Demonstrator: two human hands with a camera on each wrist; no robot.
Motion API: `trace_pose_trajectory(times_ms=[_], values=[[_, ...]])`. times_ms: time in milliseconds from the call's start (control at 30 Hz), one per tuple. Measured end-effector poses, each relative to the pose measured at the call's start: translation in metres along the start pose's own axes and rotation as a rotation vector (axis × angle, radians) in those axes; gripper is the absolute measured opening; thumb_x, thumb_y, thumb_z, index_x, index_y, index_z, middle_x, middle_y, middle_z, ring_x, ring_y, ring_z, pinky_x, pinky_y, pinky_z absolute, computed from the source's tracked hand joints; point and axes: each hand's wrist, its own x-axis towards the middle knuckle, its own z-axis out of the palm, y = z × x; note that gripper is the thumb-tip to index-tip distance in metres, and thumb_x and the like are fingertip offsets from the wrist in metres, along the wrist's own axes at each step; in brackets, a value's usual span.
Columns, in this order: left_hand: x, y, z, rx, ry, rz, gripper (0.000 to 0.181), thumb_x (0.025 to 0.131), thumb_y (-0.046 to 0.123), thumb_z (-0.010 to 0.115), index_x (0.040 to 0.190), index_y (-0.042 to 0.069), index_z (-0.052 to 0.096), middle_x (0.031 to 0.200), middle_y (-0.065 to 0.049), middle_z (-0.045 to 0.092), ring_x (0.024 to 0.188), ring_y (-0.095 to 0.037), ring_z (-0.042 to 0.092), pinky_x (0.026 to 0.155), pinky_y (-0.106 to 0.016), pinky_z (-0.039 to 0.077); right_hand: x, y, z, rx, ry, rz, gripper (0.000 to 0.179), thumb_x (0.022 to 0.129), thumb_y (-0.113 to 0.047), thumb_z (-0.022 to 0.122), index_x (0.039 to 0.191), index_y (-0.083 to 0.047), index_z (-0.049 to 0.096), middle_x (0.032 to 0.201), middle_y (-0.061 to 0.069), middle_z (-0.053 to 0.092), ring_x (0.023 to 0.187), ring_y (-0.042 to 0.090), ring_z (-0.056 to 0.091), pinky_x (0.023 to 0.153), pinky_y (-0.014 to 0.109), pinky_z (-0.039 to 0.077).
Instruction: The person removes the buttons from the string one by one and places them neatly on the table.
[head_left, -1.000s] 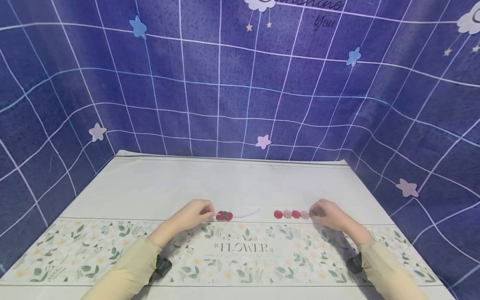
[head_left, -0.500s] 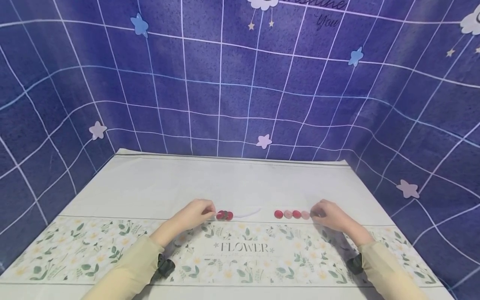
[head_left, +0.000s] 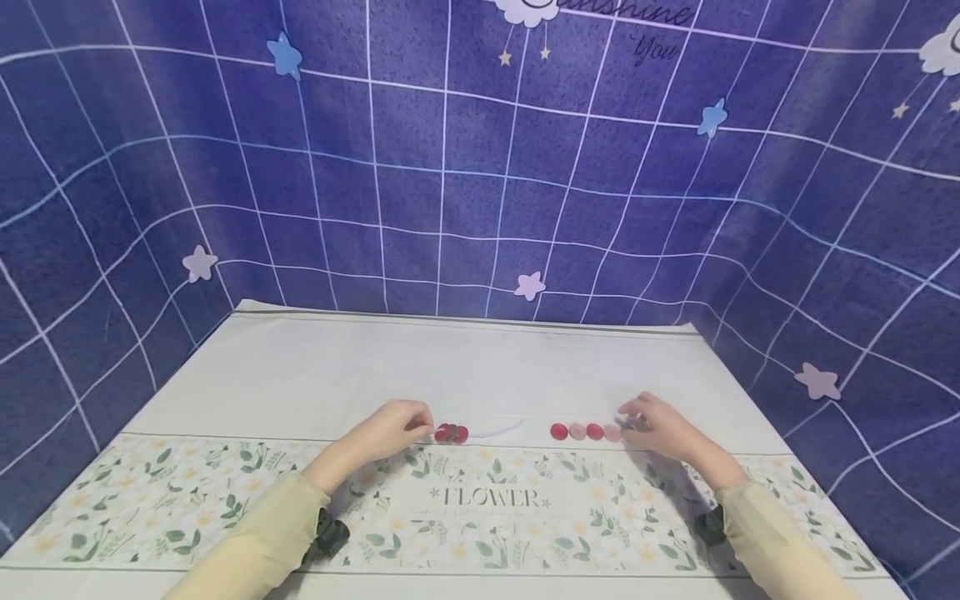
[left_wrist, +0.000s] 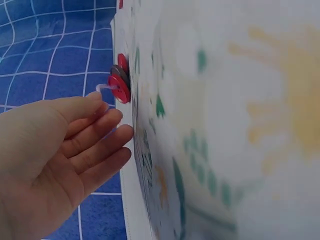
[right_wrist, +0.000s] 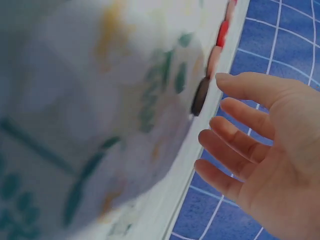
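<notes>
My left hand (head_left: 397,427) pinches the end of a pale lilac string (left_wrist: 102,87) between thumb and index finger. Threaded there, red buttons (head_left: 441,433) sit with a dark button (left_wrist: 119,75) between them, lying on the tablecloth. The string's other end (head_left: 501,429) trails right across the cloth. My right hand (head_left: 658,427) hovers beside a row of loose buttons, fingers spread and holding nothing. That row shows a red button (head_left: 558,431), a pink button (head_left: 577,431), another red and another pink, and a dark button (right_wrist: 200,97) close to the right thumb.
A white tablecloth (head_left: 360,358) with a floral band (head_left: 480,542) covers the table. Behind and on both sides hangs a blue gridded curtain (head_left: 480,200) with stars. Dark wrist bands (head_left: 330,533) sit over both sleeves.
The right hand's fingers have spread apart beside the dark button and lifted slightly. The left hand stays nearly still at the string's end. The whole head view has shifted a little.
</notes>
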Motion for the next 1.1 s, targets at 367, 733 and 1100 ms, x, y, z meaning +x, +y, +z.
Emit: trace_pose_trajectory(times_ms=[367, 733, 1100], values=[[-0.001, -0.006, -0.012, 0.047, -0.002, 0.063, 0.007, 0.091, 0.018, 0.060, 0.085, 0.017, 0.063, 0.083, 0.008, 0.065, 0.085, -0.011, 0.063, 0.081, -0.035, 0.053, 0.014, -0.017, 0.008, 0.040, 0.050, -0.105, 0.028, 0.082, -0.009, 0.069, 0.108, 0.000, 0.063, 0.100, 0.010, 0.059, 0.089, 0.030, 0.061, 0.076, 0.042, 0.054], [-0.003, 0.009, -0.008, 0.107, -0.004, 0.089, 0.005, 0.090, 0.019, 0.062, 0.086, 0.016, 0.064, 0.082, 0.010, 0.063, 0.080, -0.006, 0.061, 0.078, -0.029, 0.053, 0.031, -0.042, 0.018, 0.059, 0.050, -0.169, 0.028, 0.082, -0.009, 0.067, 0.109, -0.001, 0.063, 0.106, 0.010, 0.058, 0.093, 0.030, 0.061, 0.081, 0.042, 0.053], [-0.006, 0.004, -0.002, 0.075, 0.018, 0.070, 0.006, 0.090, 0.017, 0.062, 0.083, 0.017, 0.063, 0.081, 0.011, 0.063, 0.081, -0.007, 0.061, 0.082, -0.033, 0.052, 0.049, -0.074, 0.032, 0.077, -0.019, -0.227, 0.027, 0.086, -0.009, 0.064, 0.111, -0.001, 0.062, 0.106, 0.008, 0.057, 0.097, 0.028, 0.061, 0.084, 0.039, 0.053]])
